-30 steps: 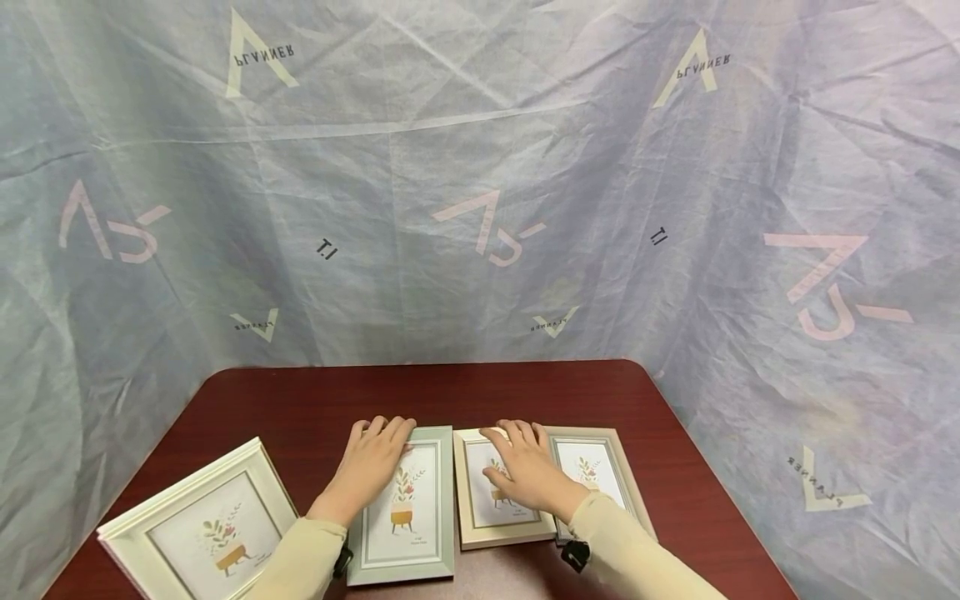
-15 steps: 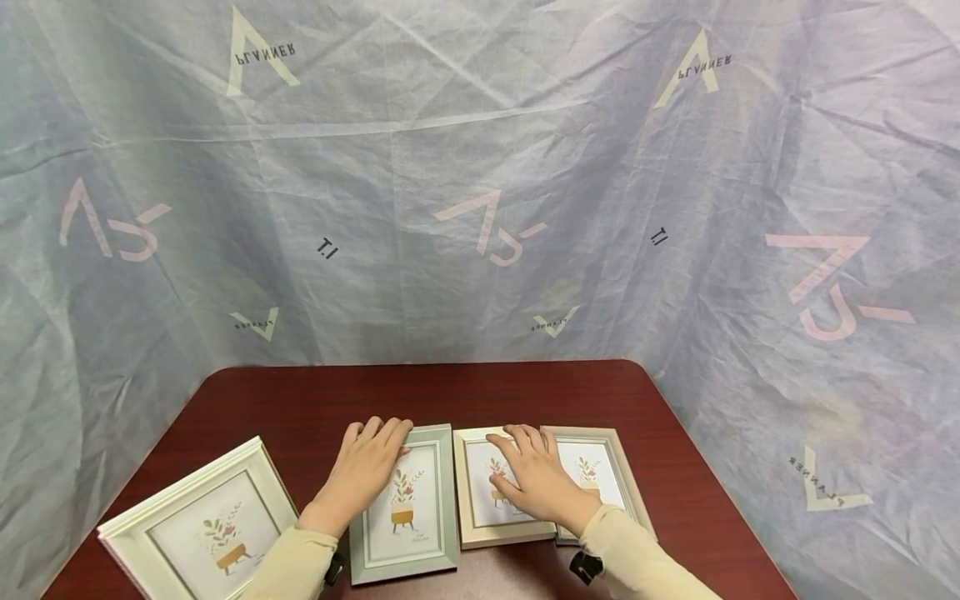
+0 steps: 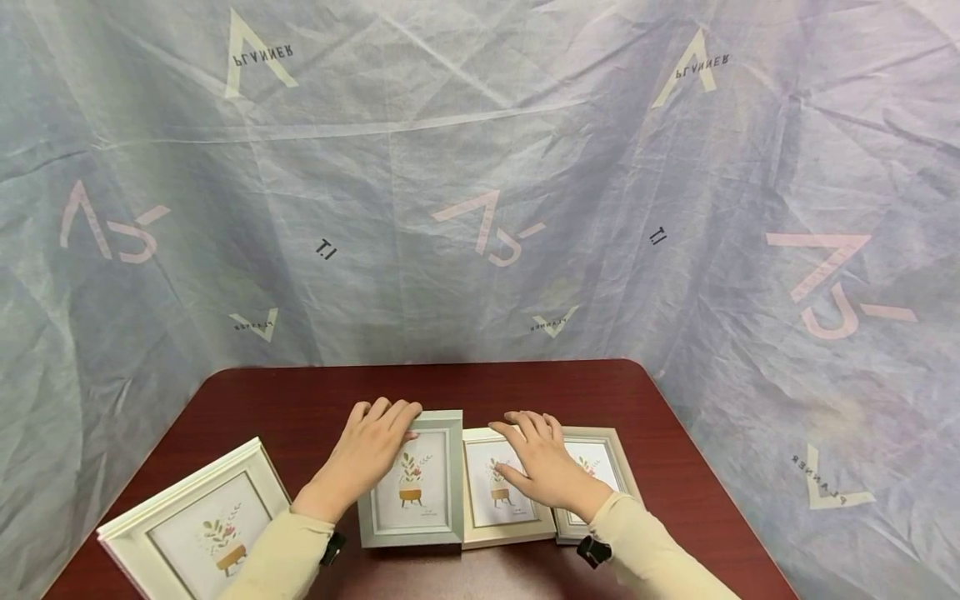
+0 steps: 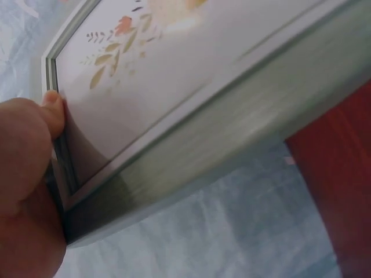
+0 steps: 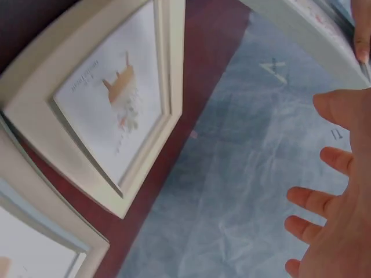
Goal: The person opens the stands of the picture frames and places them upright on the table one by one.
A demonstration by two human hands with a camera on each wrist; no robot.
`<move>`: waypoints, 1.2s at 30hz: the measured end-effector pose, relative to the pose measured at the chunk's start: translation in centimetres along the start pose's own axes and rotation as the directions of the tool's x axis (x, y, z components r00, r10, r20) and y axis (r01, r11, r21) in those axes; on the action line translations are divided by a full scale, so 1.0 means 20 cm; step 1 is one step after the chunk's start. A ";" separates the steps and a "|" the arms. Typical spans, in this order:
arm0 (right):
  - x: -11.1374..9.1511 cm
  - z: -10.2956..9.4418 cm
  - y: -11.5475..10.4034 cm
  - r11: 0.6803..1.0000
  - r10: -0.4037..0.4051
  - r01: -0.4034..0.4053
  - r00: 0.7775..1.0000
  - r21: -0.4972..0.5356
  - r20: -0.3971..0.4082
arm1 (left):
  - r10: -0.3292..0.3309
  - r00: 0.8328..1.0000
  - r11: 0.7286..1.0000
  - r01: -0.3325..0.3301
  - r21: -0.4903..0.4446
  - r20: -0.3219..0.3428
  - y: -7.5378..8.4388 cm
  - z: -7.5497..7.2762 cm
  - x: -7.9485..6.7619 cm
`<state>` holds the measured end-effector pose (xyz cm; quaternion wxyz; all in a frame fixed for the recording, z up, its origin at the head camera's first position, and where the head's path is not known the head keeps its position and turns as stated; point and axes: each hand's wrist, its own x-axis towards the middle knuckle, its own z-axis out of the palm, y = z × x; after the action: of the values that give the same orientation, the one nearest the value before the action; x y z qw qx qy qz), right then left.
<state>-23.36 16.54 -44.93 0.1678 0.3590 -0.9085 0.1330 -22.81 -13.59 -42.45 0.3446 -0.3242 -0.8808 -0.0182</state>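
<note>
A pale green photo frame (image 3: 455, 475) with a flower-pot print is tilted, its near edge raised off the table, beside a cream photo frame (image 3: 517, 532). My left hand (image 3: 363, 454) grips its upper left edge; in the left wrist view the thumb (image 4: 53, 113) presses on the front rim. Over the cream frame and the beige photo frame (image 3: 624, 462) to its right is my right hand (image 3: 555, 471), fingers spread. The right wrist view has that hand (image 5: 339, 214) holding nothing, apart from the cream frame (image 5: 172, 63).
A larger off-white photo frame (image 3: 270, 479) stands tilted at the left of the dark red table (image 3: 435, 387). Grey printed cloth (image 3: 420, 292) hangs around the table's back and sides.
The green frame has come up off the table and shifted away and slightly right with my left hand. My right hand has moved slightly right, its fingers more spread.
</note>
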 end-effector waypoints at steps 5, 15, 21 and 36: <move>0.02 -0.04 0.04 1.000 -0.029 0.029 0.999 0.002 -0.026 | 0.070 0.994 0.998 -0.070 0.003 -0.080 0.00 -0.06 0.06; 0.01 -0.11 0.11 1.000 0.012 -0.012 0.998 -0.004 -0.066 | 0.167 0.974 0.986 -0.167 0.015 -0.150 0.00 -0.12 0.12; 0.00 -0.13 0.12 1.000 0.013 -0.012 0.998 0.012 -0.056 | 0.193 0.977 0.981 -0.194 -0.008 -0.092 0.01 -0.16 0.13; 0.02 -0.11 0.10 0.996 -0.087 0.088 0.996 0.015 -0.033 | 0.301 0.954 0.908 -0.285 -0.306 0.004 -0.02 -0.15 0.15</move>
<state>-24.53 18.54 -43.06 0.1852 0.3975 -0.8879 0.1387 -22.84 -13.11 -38.23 0.2672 -0.5019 -0.8174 -0.0923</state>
